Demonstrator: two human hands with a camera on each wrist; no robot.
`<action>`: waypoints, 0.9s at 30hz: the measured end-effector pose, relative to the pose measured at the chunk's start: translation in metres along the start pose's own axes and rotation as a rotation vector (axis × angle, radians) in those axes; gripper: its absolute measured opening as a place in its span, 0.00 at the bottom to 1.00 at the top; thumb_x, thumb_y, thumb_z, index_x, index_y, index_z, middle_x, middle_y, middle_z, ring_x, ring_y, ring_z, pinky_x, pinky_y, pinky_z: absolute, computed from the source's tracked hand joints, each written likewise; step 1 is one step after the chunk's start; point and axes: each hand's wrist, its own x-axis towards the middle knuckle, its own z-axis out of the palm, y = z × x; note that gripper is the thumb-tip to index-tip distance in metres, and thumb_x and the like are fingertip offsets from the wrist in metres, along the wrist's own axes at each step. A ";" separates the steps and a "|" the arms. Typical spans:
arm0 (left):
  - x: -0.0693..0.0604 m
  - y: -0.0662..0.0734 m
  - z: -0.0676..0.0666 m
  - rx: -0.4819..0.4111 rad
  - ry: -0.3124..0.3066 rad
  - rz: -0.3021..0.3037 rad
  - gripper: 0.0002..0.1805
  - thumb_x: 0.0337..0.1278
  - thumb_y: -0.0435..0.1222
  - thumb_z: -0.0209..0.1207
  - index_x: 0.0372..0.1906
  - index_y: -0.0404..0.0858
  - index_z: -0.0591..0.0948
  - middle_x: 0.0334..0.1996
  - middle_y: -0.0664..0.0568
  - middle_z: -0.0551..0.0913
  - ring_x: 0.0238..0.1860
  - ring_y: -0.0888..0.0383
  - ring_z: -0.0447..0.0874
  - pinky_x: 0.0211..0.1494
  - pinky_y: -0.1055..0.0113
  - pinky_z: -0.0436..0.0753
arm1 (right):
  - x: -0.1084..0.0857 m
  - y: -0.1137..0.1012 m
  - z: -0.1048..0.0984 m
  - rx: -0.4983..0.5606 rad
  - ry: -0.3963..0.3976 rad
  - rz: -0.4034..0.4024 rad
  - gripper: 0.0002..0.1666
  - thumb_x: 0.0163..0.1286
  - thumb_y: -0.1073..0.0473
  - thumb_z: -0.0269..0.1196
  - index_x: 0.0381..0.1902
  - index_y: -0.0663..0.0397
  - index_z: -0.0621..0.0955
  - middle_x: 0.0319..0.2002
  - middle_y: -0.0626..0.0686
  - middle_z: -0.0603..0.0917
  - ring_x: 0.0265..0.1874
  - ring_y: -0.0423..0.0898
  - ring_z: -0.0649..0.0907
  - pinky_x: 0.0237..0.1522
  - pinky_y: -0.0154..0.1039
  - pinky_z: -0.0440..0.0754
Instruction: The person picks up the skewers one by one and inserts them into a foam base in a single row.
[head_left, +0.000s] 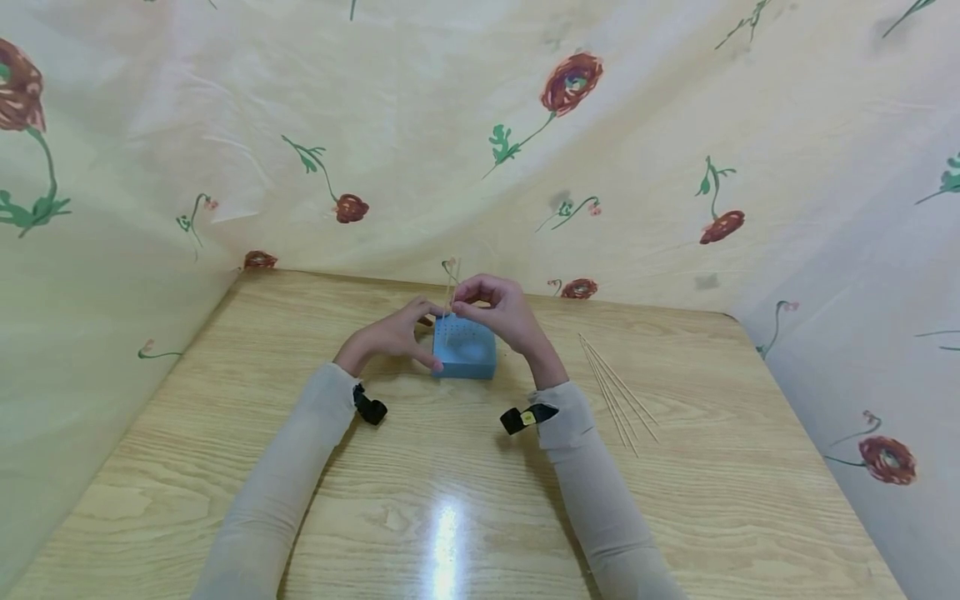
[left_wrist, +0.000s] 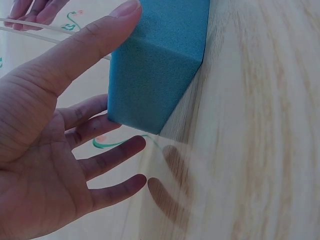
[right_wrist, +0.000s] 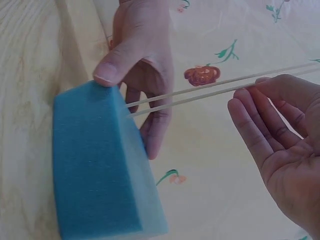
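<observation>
Inserting 1 slim pale wooden stick (right_wrist: 195, 99) seems underway: the right hand (head_left: 498, 312) pinches it, the left hand (head_left: 393, 332) grips the rectangular blue foam block (head_left: 465, 370); next likely needs straight downward pressure.

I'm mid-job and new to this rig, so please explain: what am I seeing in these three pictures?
No machine here, just a person's bare left hand and right hand. The wide picture comes from a head-worn camera; the closer ones from the left wrist camera and right wrist camera. On the table sits a blue block with small holes; loose thin sticks lie to its right. The left hand holds the block; the right hand pinches an upright stick, with a second stick beside it.
</observation>
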 end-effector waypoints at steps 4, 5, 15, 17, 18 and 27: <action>0.000 0.001 0.000 -0.004 -0.002 -0.011 0.52 0.44 0.40 0.80 0.75 0.40 0.65 0.69 0.45 0.62 0.73 0.41 0.63 0.78 0.47 0.66 | 0.001 -0.004 -0.005 -0.024 0.002 -0.010 0.09 0.70 0.69 0.66 0.45 0.70 0.83 0.43 0.64 0.85 0.40 0.43 0.86 0.45 0.36 0.88; 0.000 0.000 0.000 -0.006 -0.003 -0.014 0.52 0.44 0.40 0.80 0.75 0.41 0.65 0.69 0.45 0.62 0.73 0.41 0.63 0.78 0.47 0.66 | 0.001 -0.005 -0.006 -0.031 0.003 -0.013 0.09 0.70 0.69 0.66 0.45 0.70 0.83 0.43 0.64 0.86 0.40 0.43 0.86 0.46 0.36 0.88; 0.002 -0.001 0.000 -0.024 -0.004 0.005 0.51 0.45 0.39 0.80 0.74 0.38 0.65 0.70 0.41 0.61 0.72 0.38 0.63 0.77 0.44 0.67 | 0.003 -0.018 -0.028 -0.137 0.015 -0.027 0.08 0.68 0.66 0.68 0.43 0.66 0.85 0.42 0.58 0.87 0.40 0.42 0.86 0.46 0.34 0.86; 0.001 0.000 0.000 -0.021 -0.003 0.005 0.51 0.45 0.39 0.80 0.75 0.38 0.65 0.70 0.42 0.61 0.72 0.38 0.63 0.77 0.45 0.67 | 0.001 -0.021 -0.035 -0.174 0.016 -0.011 0.08 0.68 0.65 0.69 0.43 0.64 0.85 0.41 0.57 0.87 0.40 0.42 0.86 0.46 0.33 0.86; 0.001 0.000 0.001 -0.018 -0.002 0.003 0.51 0.45 0.39 0.80 0.75 0.38 0.65 0.70 0.42 0.62 0.72 0.38 0.63 0.77 0.45 0.67 | 0.000 -0.022 -0.038 -0.188 0.014 0.001 0.08 0.68 0.64 0.69 0.43 0.63 0.85 0.41 0.56 0.87 0.41 0.42 0.86 0.46 0.33 0.85; 0.000 -0.001 0.001 0.006 -0.008 0.008 0.52 0.46 0.39 0.79 0.76 0.39 0.64 0.70 0.42 0.61 0.72 0.38 0.63 0.76 0.45 0.68 | -0.012 -0.034 -0.072 -0.323 -0.034 0.103 0.09 0.69 0.61 0.69 0.45 0.59 0.85 0.43 0.57 0.87 0.42 0.44 0.85 0.44 0.32 0.84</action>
